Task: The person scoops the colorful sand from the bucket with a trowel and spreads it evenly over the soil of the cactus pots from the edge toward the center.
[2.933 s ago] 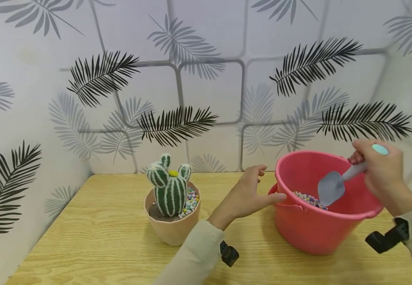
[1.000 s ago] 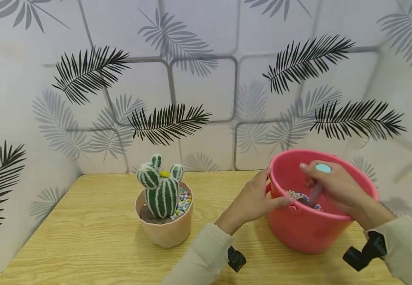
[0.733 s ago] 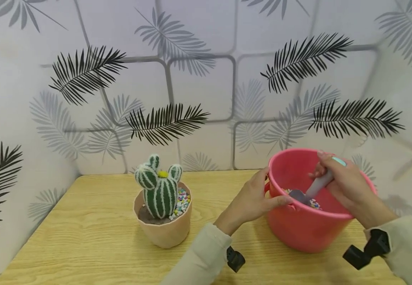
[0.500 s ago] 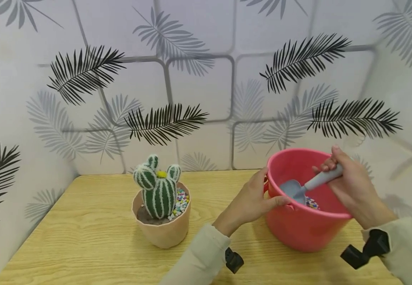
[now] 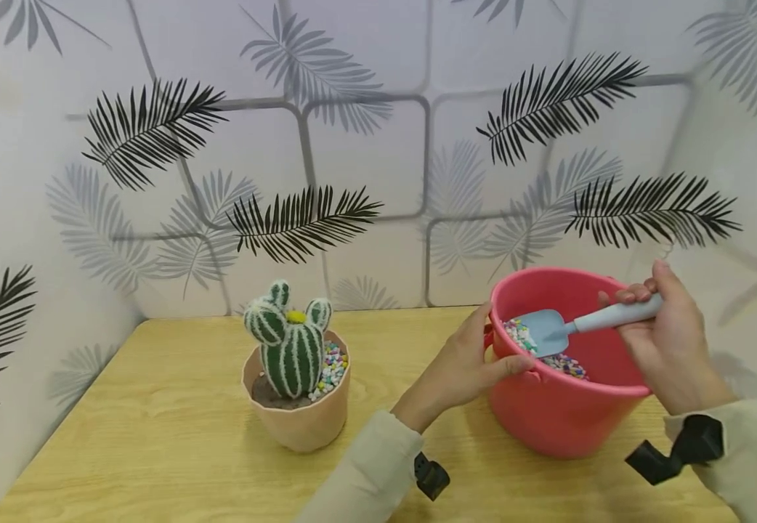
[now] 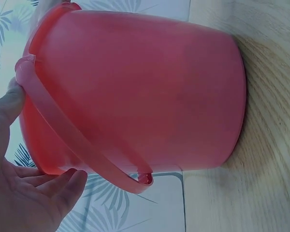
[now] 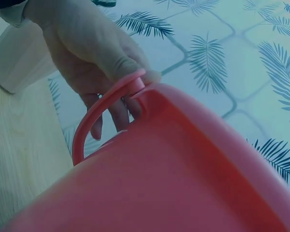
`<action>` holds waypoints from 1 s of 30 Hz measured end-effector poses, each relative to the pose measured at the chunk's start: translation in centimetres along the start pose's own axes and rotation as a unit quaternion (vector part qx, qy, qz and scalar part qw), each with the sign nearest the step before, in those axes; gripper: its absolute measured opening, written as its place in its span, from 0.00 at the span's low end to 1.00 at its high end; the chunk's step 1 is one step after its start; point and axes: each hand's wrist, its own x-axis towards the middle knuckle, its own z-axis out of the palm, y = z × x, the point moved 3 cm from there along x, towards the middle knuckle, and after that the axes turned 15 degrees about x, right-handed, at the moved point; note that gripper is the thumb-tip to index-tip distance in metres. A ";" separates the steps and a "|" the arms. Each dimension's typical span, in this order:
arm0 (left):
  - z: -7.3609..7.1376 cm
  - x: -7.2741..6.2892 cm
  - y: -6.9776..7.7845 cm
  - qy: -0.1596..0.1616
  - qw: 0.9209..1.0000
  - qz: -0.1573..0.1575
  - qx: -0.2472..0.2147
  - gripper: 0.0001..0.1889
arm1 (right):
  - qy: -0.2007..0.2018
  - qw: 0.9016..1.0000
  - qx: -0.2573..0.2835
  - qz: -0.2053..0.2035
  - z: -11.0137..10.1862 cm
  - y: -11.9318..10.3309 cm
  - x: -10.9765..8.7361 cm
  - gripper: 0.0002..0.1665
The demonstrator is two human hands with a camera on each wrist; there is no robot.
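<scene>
My right hand (image 5: pixel 669 341) grips the pale grey-blue handle of a small garden trowel (image 5: pixel 548 333) inside the pink bucket (image 5: pixel 568 428). Small colourful pebbles (image 5: pixel 519 334) show at the left end of the blade, near the rim; more pebbles (image 5: pixel 564 365) lie in the bucket below it. My left hand (image 5: pixel 453 370) holds the bucket's left rim, its thumb on the near side and its fingers further back. The left wrist view shows this hand (image 6: pixel 34 193) at the rim beside the bucket's hanging handle (image 6: pixel 82 140). My right hand is out of the right wrist view.
Left of the bucket, a peach pot (image 5: pixel 303 428) holds a knitted green cactus (image 5: pixel 292 359), brown soil-like filling and colourful pebbles on its right side. Both stand on a wooden table (image 5: pixel 150 436) against a leaf-patterned wall (image 5: pixel 378 167).
My right hand has gone down into the bucket with the trowel, then turned over and risen, the blade swinging left to the rim. My left hand has closed in on the rim.
</scene>
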 end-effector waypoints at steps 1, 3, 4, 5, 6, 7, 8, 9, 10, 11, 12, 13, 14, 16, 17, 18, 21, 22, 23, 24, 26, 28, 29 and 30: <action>0.0 0.1 0.1 0.000 1.000 0.000 0.000 0.44 | 0.002 1.000 0.005 -0.005 0.1 -0.1 0.0 0.16; 0.0 0.2 0.2 0.001 1.000 0.002 0.001 0.44 | 0.011 1.000 0.014 -0.014 0.1 -0.4 0.0 0.16; 0.0 0.2 0.2 0.001 1.000 -0.001 0.003 0.45 | 0.017 1.000 0.013 -0.021 0.1 -0.5 -0.1 0.16; 0.0 0.2 0.2 0.001 1.000 -0.002 0.003 0.45 | 0.022 0.999 0.016 -0.025 0.1 -0.6 -0.1 0.15; 0.0 0.2 0.2 0.001 1.000 -0.004 0.001 0.44 | 0.028 0.999 0.021 -0.028 0.0 -0.6 -0.2 0.15; 0.0 0.1 0.2 0.001 1.000 -0.007 0.002 0.44 | 0.035 0.999 0.023 -0.033 -0.1 -0.6 -0.2 0.15; 0.0 0.0 0.1 0.001 1.000 -0.009 0.003 0.44 | 0.040 0.998 0.027 -0.036 -0.2 -0.6 -0.2 0.15; 0.0 -0.1 0.1 0.001 1.000 -0.012 0.002 0.44 | 0.045 0.998 0.028 -0.040 -0.3 -0.5 -0.3 0.15; 0.0 -0.1 0.1 0.000 1.000 -0.014 0.001 0.44 | 0.046 0.998 0.033 -0.042 -0.3 -0.5 -0.3 0.16; 0.0 -0.2 0.0 -0.001 1.000 -0.015 0.000 0.44 | 0.045 0.997 0.040 -0.044 -0.4 -0.4 -0.3 0.16; 0.0 -0.2 0.0 -0.002 1.000 -0.016 -0.001 0.44 | 0.045 0.997 0.049 -0.049 -0.4 -0.4 -0.3 0.17; 0.1 -0.3 0.0 -0.002 1.000 -0.017 -0.003 0.44 | 0.043 0.996 0.061 -0.053 -0.4 -0.4 -0.2 0.18; 0.0 -0.3 0.0 -0.002 1.000 -0.017 -0.005 0.44 | 0.042 0.995 0.070 -0.059 -0.4 -0.4 -0.2 0.19; 0.0 -0.2 0.0 -0.002 1.000 -0.016 -0.008 0.44 | 0.043 0.993 0.087 -0.074 -0.4 -0.5 -0.3 0.21; 0.0 -0.2 0.0 -0.002 1.000 -0.016 -0.008 0.45 | 0.046 0.991 0.095 -0.081 -0.4 -0.6 -0.3 0.21; 0.1 -0.2 0.0 -0.002 1.000 -0.014 -0.008 0.45 | 0.047 0.990 0.104 -0.084 -0.4 -0.7 -0.4 0.21; 0.1 -0.2 0.0 -0.003 1.000 -0.016 -0.002 0.45 | 0.056 0.988 0.115 -0.085 -0.5 -0.8 -0.5 0.23; 0.1 -0.2 0.0 -0.003 1.000 -0.018 0.000 0.45 | 0.054 0.988 0.121 -0.081 -0.5 -0.8 -0.5 0.24; 0.0 -0.3 0.0 -0.003 1.000 -0.019 0.001 0.45 | 0.057 0.988 0.122 -0.079 -0.4 -0.8 -0.5 0.24; 0.0 -0.3 -0.1 -0.002 1.000 -0.019 0.002 0.45 | 0.059 0.988 0.121 -0.078 -0.4 -0.8 -0.5 0.24; -0.1 -0.3 -0.1 0.000 1.000 -0.017 0.002 0.45 | 0.064 0.988 0.120 -0.080 -0.4 -0.8 -0.5 0.24; 0.0 -0.2 -0.1 0.000 1.000 -0.015 -0.003 0.45 | 0.072 0.986 0.123 -0.083 -0.4 -0.8 -0.5 0.24; 0.0 -0.2 -0.1 0.000 1.000 -0.014 -0.006 0.45 | 0.076 0.985 0.123 -0.088 -0.5 -0.8 -0.5 0.24; 0.1 -0.2 -0.1 -0.001 1.000 -0.013 -0.008 0.45 | 0.076 0.985 0.127 -0.090 -0.5 -0.9 -0.5 0.24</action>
